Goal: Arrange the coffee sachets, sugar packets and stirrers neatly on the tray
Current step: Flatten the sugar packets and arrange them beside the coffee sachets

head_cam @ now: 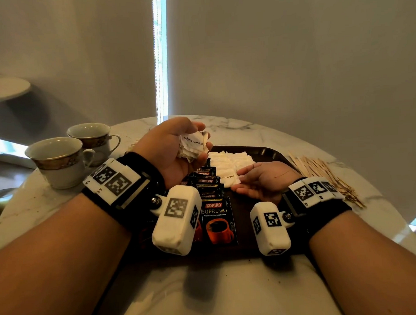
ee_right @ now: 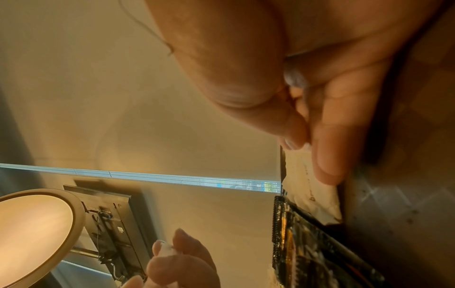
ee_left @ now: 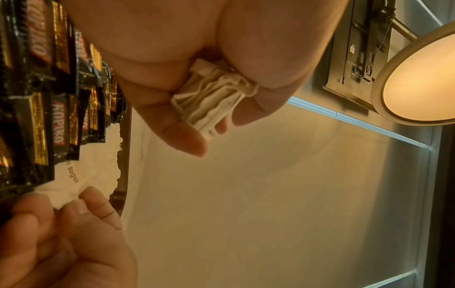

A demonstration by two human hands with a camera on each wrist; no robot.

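Observation:
My left hand [head_cam: 178, 144] is raised over the tray's far left and grips a bunch of white brown-sugar packets [head_cam: 193, 143]; their stacked edges [ee_left: 209, 101] show between its thumb and fingers. More sugar packets [head_cam: 228, 166] lie in a row on the dark tray [head_cam: 261, 153]. My right hand [head_cam: 257, 179] rests low on the tray, its straight fingertips [ee_left: 93, 200] touching the nearest packet's corner [ee_left: 74, 175]. Black Kopiko coffee sachets [head_cam: 212, 187] overlap in a column down the tray's middle. Wooden stirrers [head_cam: 320, 174] lie in a loose pile on the table, right of the tray.
Two gold-banded cups [head_cam: 58, 160] [head_cam: 93, 137] stand on the round marble table [head_cam: 230, 286] left of the tray. Grey blinds hang behind the table. A smaller round table [head_cam: 6, 86] is at the far left.

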